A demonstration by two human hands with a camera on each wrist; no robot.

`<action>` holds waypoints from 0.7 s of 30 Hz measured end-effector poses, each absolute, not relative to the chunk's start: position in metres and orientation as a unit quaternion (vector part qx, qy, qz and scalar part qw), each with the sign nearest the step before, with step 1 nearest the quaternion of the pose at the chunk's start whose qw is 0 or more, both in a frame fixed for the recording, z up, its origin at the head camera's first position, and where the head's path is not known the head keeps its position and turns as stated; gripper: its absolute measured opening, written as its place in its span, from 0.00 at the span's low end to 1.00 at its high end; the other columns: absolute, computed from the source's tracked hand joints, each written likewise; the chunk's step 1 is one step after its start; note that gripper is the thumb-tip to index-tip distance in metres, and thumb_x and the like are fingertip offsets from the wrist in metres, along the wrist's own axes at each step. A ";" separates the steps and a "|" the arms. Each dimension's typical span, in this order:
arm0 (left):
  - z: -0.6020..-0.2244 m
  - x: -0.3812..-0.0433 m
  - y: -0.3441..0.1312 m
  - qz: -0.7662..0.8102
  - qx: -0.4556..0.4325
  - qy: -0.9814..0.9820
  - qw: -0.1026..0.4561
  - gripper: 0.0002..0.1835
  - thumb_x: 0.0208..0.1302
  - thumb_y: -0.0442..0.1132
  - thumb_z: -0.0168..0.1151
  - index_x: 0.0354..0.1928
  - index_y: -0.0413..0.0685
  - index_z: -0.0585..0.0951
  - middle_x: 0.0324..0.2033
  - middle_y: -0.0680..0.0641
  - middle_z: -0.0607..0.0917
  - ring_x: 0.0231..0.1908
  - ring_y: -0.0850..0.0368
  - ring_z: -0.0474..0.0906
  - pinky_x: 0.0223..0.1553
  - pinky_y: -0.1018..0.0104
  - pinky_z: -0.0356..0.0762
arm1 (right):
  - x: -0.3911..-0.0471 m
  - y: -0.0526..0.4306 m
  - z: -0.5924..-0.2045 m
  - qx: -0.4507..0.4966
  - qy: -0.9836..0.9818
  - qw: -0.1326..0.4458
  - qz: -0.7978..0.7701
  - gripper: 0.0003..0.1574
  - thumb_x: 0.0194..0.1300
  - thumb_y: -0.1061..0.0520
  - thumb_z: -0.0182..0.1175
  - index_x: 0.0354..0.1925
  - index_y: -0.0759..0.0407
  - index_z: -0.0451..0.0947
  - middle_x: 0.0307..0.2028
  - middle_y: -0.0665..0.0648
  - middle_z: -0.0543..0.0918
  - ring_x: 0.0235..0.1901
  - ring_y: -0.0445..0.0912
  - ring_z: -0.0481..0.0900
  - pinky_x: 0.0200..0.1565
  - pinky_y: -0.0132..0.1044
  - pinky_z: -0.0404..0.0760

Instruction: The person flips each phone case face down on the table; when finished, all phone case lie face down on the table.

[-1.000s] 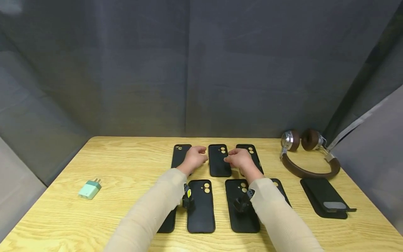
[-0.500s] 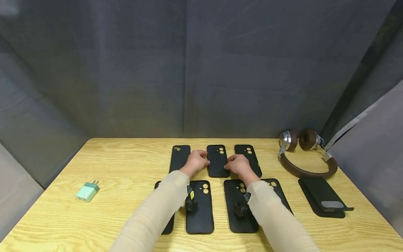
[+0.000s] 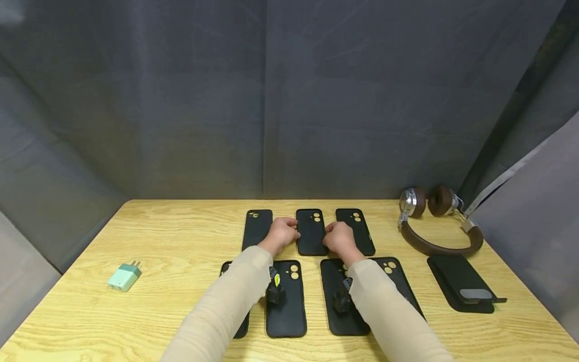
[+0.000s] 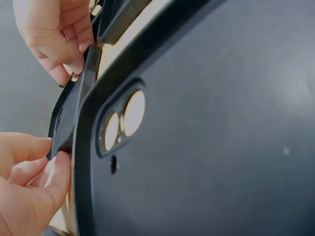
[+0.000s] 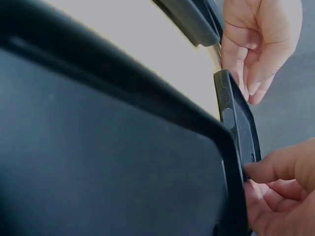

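Observation:
A black phone case (image 3: 311, 234) with two camera holes lies in the middle of the back row, between my hands. My left hand (image 3: 281, 235) pinches its left edge. On the opposite edge, my right hand (image 3: 339, 237) grips with thumb and fingers. The left wrist view has my left hand (image 4: 29, 189) at one corner of this case (image 4: 66, 115), thumb and fingertips on the rim. In the right wrist view, the thumb of my right hand (image 5: 288, 184) lies over the rim of the case (image 5: 241, 125), other fingers below it.
Black cases flank it at the back left (image 3: 256, 229) and back right (image 3: 354, 230). Several more, including one case (image 3: 286, 306), lie in front under my forearms. Headphones (image 3: 441, 248) and a black case with a flap (image 3: 461, 281) sit right; a green plug adapter (image 3: 125, 276) sits left.
My hands have closed in on the middle back case from both sides; the right hand has moved left onto its edge. The head view has shifted slightly.

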State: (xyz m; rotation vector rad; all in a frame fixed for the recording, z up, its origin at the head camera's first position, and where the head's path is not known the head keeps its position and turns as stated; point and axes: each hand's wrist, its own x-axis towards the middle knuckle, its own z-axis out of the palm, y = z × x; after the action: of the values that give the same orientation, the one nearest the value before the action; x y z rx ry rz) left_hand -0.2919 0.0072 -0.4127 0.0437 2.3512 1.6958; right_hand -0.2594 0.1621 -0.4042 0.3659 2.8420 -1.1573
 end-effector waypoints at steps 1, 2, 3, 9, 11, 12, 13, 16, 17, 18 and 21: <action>-0.413 -0.292 0.007 0.583 0.012 0.803 0.120 0.24 0.54 0.21 0.57 0.57 0.32 0.73 0.53 0.36 0.77 0.52 0.48 0.75 0.45 0.65 0.77 | -0.260 0.162 -0.404 0.119 0.920 0.024 -0.372 0.21 0.54 0.70 0.56 0.49 0.69 0.77 0.47 0.66 0.78 0.41 0.55 0.76 0.39 0.42 0.77; -0.412 -0.292 0.007 0.587 0.010 0.800 0.120 0.24 0.55 0.21 0.57 0.57 0.32 0.73 0.53 0.36 0.77 0.52 0.48 0.75 0.45 0.65 0.77 | -0.260 0.161 -0.403 0.118 0.921 0.023 -0.370 0.21 0.54 0.70 0.56 0.48 0.69 0.77 0.47 0.66 0.79 0.41 0.55 0.75 0.39 0.42 0.77; -0.412 -0.292 0.007 0.591 0.007 0.797 0.121 0.24 0.55 0.21 0.57 0.57 0.32 0.73 0.53 0.36 0.76 0.52 0.48 0.75 0.46 0.64 0.77 | -0.260 0.161 -0.403 0.117 0.922 0.024 -0.369 0.21 0.54 0.70 0.56 0.48 0.69 0.77 0.47 0.66 0.79 0.41 0.55 0.76 0.39 0.42 0.77; -0.406 -0.292 0.006 0.613 -0.007 0.781 0.122 0.23 0.58 0.22 0.54 0.58 0.34 0.73 0.55 0.38 0.75 0.52 0.45 0.74 0.49 0.58 0.76 | -0.260 0.160 -0.399 0.121 0.912 0.037 -0.390 0.21 0.55 0.69 0.57 0.49 0.68 0.77 0.50 0.66 0.77 0.44 0.56 0.75 0.39 0.43 0.77; -0.404 -0.292 0.006 0.618 -0.012 0.777 0.117 0.23 0.59 0.22 0.53 0.58 0.35 0.73 0.55 0.38 0.75 0.52 0.45 0.74 0.49 0.57 0.76 | -0.261 0.159 -0.397 0.123 0.904 0.043 -0.406 0.21 0.56 0.69 0.57 0.51 0.68 0.76 0.52 0.66 0.76 0.46 0.56 0.75 0.40 0.43 0.78; -0.403 -0.293 0.005 0.621 -0.014 0.776 0.113 0.23 0.59 0.22 0.53 0.58 0.36 0.73 0.55 0.38 0.75 0.52 0.45 0.75 0.49 0.57 0.76 | -0.261 0.158 -0.396 0.123 0.901 0.045 -0.413 0.21 0.57 0.68 0.57 0.51 0.68 0.76 0.52 0.66 0.76 0.46 0.56 0.75 0.40 0.44 0.78; -0.403 -0.293 0.005 0.624 -0.017 0.773 0.109 0.23 0.59 0.22 0.53 0.58 0.36 0.74 0.54 0.38 0.76 0.52 0.45 0.75 0.48 0.57 0.76 | -0.261 0.158 -0.395 0.123 0.898 0.046 -0.419 0.21 0.57 0.68 0.58 0.51 0.68 0.75 0.52 0.67 0.75 0.47 0.57 0.75 0.42 0.44 0.78; -0.405 -0.295 0.004 0.633 -0.024 0.768 0.093 0.22 0.59 0.23 0.54 0.57 0.37 0.75 0.52 0.38 0.77 0.50 0.46 0.75 0.44 0.60 0.77 | -0.261 0.156 -0.393 0.123 0.893 0.048 -0.431 0.21 0.57 0.68 0.58 0.51 0.68 0.75 0.52 0.67 0.75 0.48 0.57 0.75 0.43 0.46 0.77; -0.405 -0.295 0.004 0.636 -0.026 0.766 0.087 0.22 0.59 0.23 0.54 0.57 0.37 0.75 0.52 0.38 0.77 0.49 0.47 0.76 0.43 0.61 0.77 | -0.261 0.155 -0.393 0.122 0.893 0.047 -0.431 0.21 0.57 0.68 0.58 0.51 0.68 0.75 0.52 0.67 0.75 0.49 0.57 0.75 0.44 0.46 0.77; -0.406 -0.296 0.003 0.638 -0.027 0.765 0.080 0.21 0.59 0.23 0.54 0.56 0.37 0.75 0.51 0.38 0.77 0.48 0.47 0.76 0.41 0.62 0.77 | -0.262 0.154 -0.392 0.123 0.892 0.046 -0.433 0.22 0.56 0.68 0.59 0.51 0.68 0.75 0.52 0.66 0.75 0.48 0.57 0.75 0.44 0.46 0.77; -0.405 -0.296 0.002 0.651 -0.030 0.756 0.061 0.20 0.59 0.24 0.55 0.55 0.37 0.77 0.50 0.38 0.78 0.47 0.48 0.76 0.37 0.65 0.77 | -0.263 0.152 -0.393 0.127 0.888 0.044 -0.440 0.22 0.55 0.68 0.60 0.51 0.67 0.76 0.51 0.66 0.76 0.48 0.56 0.76 0.45 0.45 0.77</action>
State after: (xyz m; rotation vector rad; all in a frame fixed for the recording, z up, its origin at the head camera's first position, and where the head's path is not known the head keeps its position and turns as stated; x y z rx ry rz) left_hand -0.2959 0.0019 -0.4053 -0.0898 2.2860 1.9698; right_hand -0.2633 0.1521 -0.3925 0.3872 2.7134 -1.3458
